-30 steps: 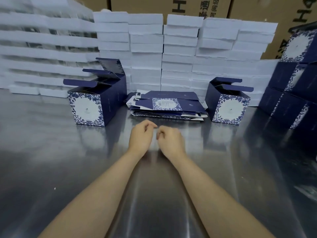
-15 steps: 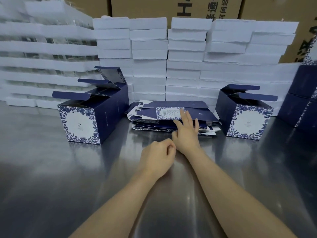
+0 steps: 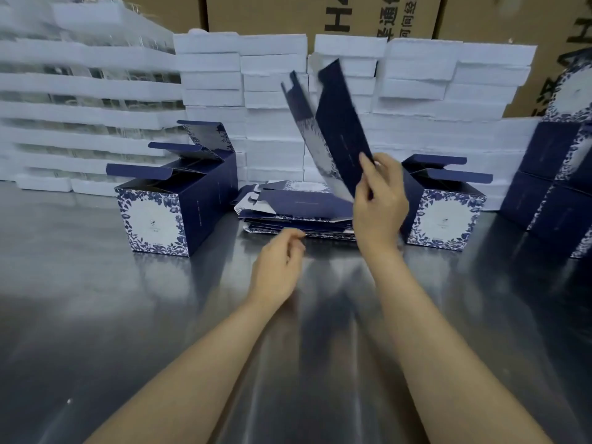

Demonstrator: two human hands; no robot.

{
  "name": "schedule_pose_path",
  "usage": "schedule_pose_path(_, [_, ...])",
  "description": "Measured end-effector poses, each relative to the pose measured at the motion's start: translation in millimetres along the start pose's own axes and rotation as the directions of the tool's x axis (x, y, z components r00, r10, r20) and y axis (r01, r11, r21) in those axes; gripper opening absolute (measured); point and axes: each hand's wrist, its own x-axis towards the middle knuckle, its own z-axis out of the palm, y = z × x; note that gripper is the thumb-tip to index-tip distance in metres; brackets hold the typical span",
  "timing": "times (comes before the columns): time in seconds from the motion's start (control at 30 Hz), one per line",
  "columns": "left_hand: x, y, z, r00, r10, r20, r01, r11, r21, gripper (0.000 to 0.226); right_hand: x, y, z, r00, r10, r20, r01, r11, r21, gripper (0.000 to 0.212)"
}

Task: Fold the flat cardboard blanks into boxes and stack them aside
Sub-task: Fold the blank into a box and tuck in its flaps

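My right hand grips one flat navy blank by its lower end and holds it tilted up above the pile of flat blanks on the steel table. The raised blank is blurred. My left hand hovers just in front of the pile, fingers loosely curled, holding nothing. A folded navy box with floral white face stands left of the pile, its top flaps open. A smaller folded box stands to the right, top flaps open too.
White foam trays are stacked in a wall behind the pile. Brown cartons rise behind them. More navy boxes are stacked at the right edge.
My right hand has gone from resting on the pile's top blank to lifting that blank upright. The left hand has shifted slightly forward and loosened. The camera has moved closer.
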Motion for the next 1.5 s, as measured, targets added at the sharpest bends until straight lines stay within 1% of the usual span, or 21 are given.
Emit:
schedule_pose_path(0.1, [-3.3, 1.6, -4.2, 0.986, 0.002, -0.167, -0.015, 0.997, -0.077, 0.029, 34.6, -22.0, -27.3, 0.968, 0.238, 0.076, -0.247, 0.957, 0.154, 0.036])
schedule_pose_path(0.2, [-8.8, 1.8, -8.7, 0.972, -0.001, -0.235, -0.011, 0.999, -0.048, 0.034, 64.4, -28.4, -58.0, 0.839, 0.439, 0.321, -0.503, 0.85, 0.153, 0.051])
schedule_pose_path(0.3, [-12.9, 3.7, -7.4, 0.986, -0.16, -0.034, 0.144, 0.948, -0.284, 0.035, 70.6, -28.9, -81.0, 0.704, 0.437, 0.56, -0.543, 0.839, 0.028, 0.061])
schedule_pose_path(0.4, [-14.0, 8.9, -5.6, 0.931, -0.336, 0.14, 0.352, 0.734, -0.581, 0.049, 68.6, -34.1, -90.7, 0.543, 0.408, 0.734, -0.512, 0.854, -0.096, 0.052])
schedule_pose_path(0.5, [-16.3, 17.2, -12.6, 0.877, -0.421, 0.229, 0.457, 0.588, -0.668, 0.059, 62.6, -42.6, -96.4, 0.294, 0.399, 0.868, -0.564, 0.806, -0.179, 0.054])
schedule_pose_path(0.57, [-15.5, 17.2, -17.1, 0.864, -0.36, 0.353, 0.498, 0.499, -0.709, 0.062, 55.4, -46.4, -89.3, 0.216, 0.382, 0.898, -0.475, 0.845, -0.245, 0.064])
schedule_pose_path(0.67, [-13.7, 15.0, -18.6, 0.824, -0.348, 0.446, 0.554, 0.335, -0.762, 0.062, 30.4, -44.3, -57.4, 0.263, 0.297, 0.918, -0.294, 0.931, -0.217, 0.065])
schedule_pose_path(0.73, [-13.2, 13.2, -24.2, 0.778, -0.407, 0.478, 0.599, 0.253, -0.76, 0.054, -3.9, -36.6, -38.5, 0.129, 0.354, 0.926, -0.209, 0.923, -0.323, 0.061])
schedule_pose_path(0.8, [-11.2, 9.6, -33.5, 0.721, -0.456, 0.522, 0.673, 0.281, -0.684, 0.041, -46.1, -23.1, -30.6, 0.014, 0.422, 0.907, -0.07, 0.905, -0.42, 0.059])
schedule_pose_path(0.87, [-9.1, 7.9, -39.8, 0.677, -0.507, 0.534, 0.733, 0.397, -0.553, 0.033, -77.4, -11.8, -28.4, 0.032, 0.414, 0.91, 0.002, 0.91, -0.414, 0.059])
schedule_pose_path(0.9, [-7.6, 6.0, -40.5, 0.714, -0.537, 0.45, 0.699, 0.509, -0.502, 0.036, -84.9, -7.7, -27.1, 0.074, 0.403, 0.912, 0.005, 0.914, -0.405, 0.058])
schedule_pose_path(0.93, [-6.1, 3.2, -41.2, 0.796, -0.534, 0.285, 0.605, 0.682, -0.41, 0.041, -88.0, -4.5, -25.1, 0.112, 0.392, 0.913, 0.004, 0.919, -0.395, 0.056])
schedule_pose_path(0.97, [-5.7, 1.7, -42.2, 0.899, -0.429, 0.093, 0.438, 0.882, -0.171, 0.046, -89.2, -2.3, -23.8, 0.133, 0.378, 0.916, 0.007, 0.924, -0.383, 0.054])
schedule_pose_path(1.0, [-6.7, 0.5, -42.5, 0.98, -0.2, -0.004, 0.198, 0.968, 0.152, 0.048, -89.9, -0.9, -22.2, 0.14, 0.364, 0.921, 0.009, 0.93, -0.368, 0.05])
schedule_pose_path(1.03, [-7.0, 0.6, -41.1, 1.0, 0.022, -0.002, -0.019, 0.924, 0.381, 0.048, -90.0, -0.4, -20.9, 0.143, 0.349, 0.926, 0.007, 0.935, -0.353, 0.045])
schedule_pose_path(1.07, [-7.1, 1.2, -37.7, 0.987, 0.154, 0.046, -0.157, 0.861, 0.484, 0.047, -90.1, -0.7, -19.4, 0.151, 0.336, 0.929, 0.0, 0.94, -0.34, 0.039])
schedule_pose_path(1.13, [-10.0, 3.6, -22.7, 0.952, 0.203, 0.231, -0.294, 0.82, 0.491, 0.048, -90.8, -2.4, -16.4, 0.179, 0.31, 0.934, -0.006, 0.949, -0.314, 0.03])
schedule_pose_path(1.23, [-14.4, 2.8, -1.1, 0.83, -0.123, 0.543, -0.187, 0.857, 0.48, 0.052, -92.3, -4.1, -16.0, 0.233, 0.325, 0.916, -0.069, 0.946, -0.318, 0.026])
schedule_pose_path(1.33, [-9.3, -4.1, 4.1, 0.782, -0.306, 0.542, -0.128, 0.773, 0.621, 0.053, -94.3, -3.3, -18.8, 0.276, 0.346, 0.897, -0.093, 0.938, -0.334, 0.03])
schedule_pose_path(1.4, [-6.8, -6.0, 1.8, 0.786, -0.352, 0.509, -0.116, 0.723, 0.681, 0.057, -93.9, -1.1, -23.5, 0.236, 0.357, 0.904, -0.054, 0.934, -0.354, 0.042])
schedule_pose_path(1.5, [-3.1, -12.7, -10.0, 0.779, -0.441, 0.446, -0.062, 0.653, 0.755, 0.066, -86.4, 14.7, -39.5, 0.098, 0.449, 0.888, 0.084, 0.886, -0.457, 0.064])
